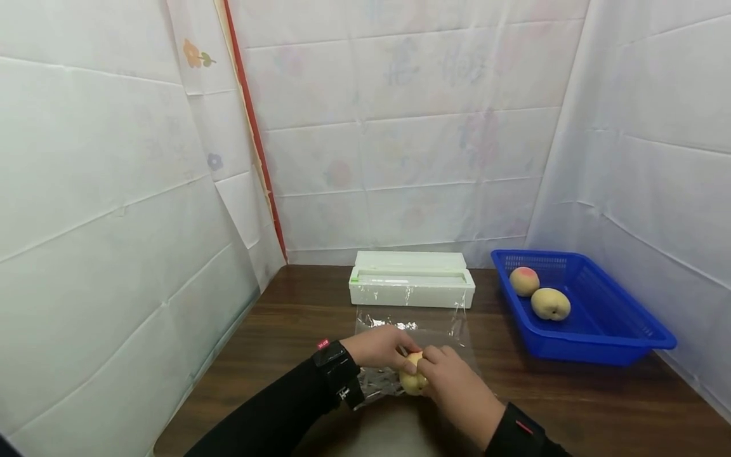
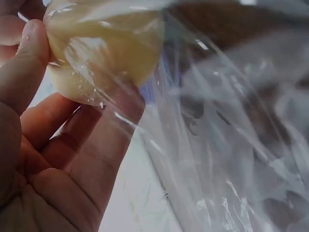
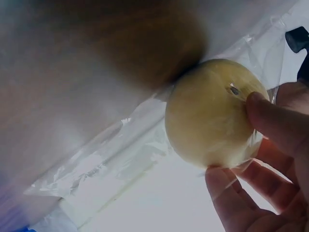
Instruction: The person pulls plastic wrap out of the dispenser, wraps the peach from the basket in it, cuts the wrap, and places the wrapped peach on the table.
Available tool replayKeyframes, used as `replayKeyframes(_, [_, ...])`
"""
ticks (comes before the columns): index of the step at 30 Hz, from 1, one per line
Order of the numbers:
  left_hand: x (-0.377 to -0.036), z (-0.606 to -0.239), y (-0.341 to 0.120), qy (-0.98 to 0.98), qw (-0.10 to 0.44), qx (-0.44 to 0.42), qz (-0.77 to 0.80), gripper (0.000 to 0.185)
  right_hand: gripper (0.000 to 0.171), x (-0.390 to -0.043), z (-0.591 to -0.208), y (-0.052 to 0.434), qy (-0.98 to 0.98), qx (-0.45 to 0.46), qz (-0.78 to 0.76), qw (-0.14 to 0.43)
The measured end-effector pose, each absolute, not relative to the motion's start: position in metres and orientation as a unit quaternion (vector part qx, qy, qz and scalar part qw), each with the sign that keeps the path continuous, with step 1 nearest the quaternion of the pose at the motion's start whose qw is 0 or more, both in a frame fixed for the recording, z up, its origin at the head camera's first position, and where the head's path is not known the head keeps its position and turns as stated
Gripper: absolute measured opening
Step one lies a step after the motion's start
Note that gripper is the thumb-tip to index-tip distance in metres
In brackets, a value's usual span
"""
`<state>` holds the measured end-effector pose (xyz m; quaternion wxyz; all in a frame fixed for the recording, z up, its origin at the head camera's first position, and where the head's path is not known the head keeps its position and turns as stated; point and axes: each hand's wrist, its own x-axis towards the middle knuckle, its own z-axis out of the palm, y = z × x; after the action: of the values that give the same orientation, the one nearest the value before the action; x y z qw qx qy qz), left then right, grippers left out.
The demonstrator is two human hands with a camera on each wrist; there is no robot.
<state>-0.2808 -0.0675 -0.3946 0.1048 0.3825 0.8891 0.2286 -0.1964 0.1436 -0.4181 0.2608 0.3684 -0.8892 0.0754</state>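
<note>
A pale yellow peach (image 1: 412,379) sits on a sheet of clear cling film (image 1: 419,330) near the table's front, held between both hands. My left hand (image 1: 381,348) grips it from the left, thumb and fingers round the fruit (image 2: 104,46) with film (image 2: 227,145) draped over it. My right hand (image 1: 457,384) grips it from the right; in the right wrist view the thumb and fingers pinch the peach (image 3: 212,113) by its stem end, the film (image 3: 111,159) trailing off to the left.
A white cling-film dispenser box (image 1: 411,279) stands behind the sheet. A blue plastic basket (image 1: 594,317) at the right holds two peaches (image 1: 524,281) (image 1: 551,304). White cloth walls close in the brown table (image 1: 285,330) on three sides.
</note>
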Motion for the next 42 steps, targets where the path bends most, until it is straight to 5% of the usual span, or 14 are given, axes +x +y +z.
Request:
replayKeyframes(6, [-0.27,-0.381,-0.069,0.911,-0.002,0.366,0.189,0.039,0.03,-0.221,-0.404,0.149,-0.887,0.39,0.121,0.216])
replayKeyframes(11, [-0.246,-0.372,-0.064,0.907,-0.162,0.364,0.136,0.023,0.024,-0.247,-0.39,0.153,-0.905,0.377,0.171,0.092])
replayKeyframes(15, [-0.231,-0.381,-0.054,0.884,-0.238,0.398,0.049,0.032,0.018,-0.269,-0.382,0.156,-0.91,0.363,0.199,0.02])
replayKeyframes(24, [-0.235,-0.398,-0.042,0.894,-0.221,0.387,-0.049,0.006,0.004,-0.307,-0.381,0.167,-0.904,0.339,0.254,-0.066])
replayKeyframes(37, [-0.261,-0.402,-0.037,0.901,-0.218,0.371,-0.057,0.027,0.026,-0.329,-0.39,0.178,-0.902,0.3,0.288,-0.12])
replayKeyframes(40, [-0.27,-0.404,-0.037,0.903,-0.214,0.369,-0.04,0.025,0.032,-0.326,-0.39,0.179,-0.915,0.278,0.275,-0.096])
replayKeyframes(42, [-0.276,-0.403,-0.038,0.902,-0.21,0.375,-0.032,0.025,0.034,-0.319,-0.387,0.178,-0.93,0.266,0.252,-0.029])
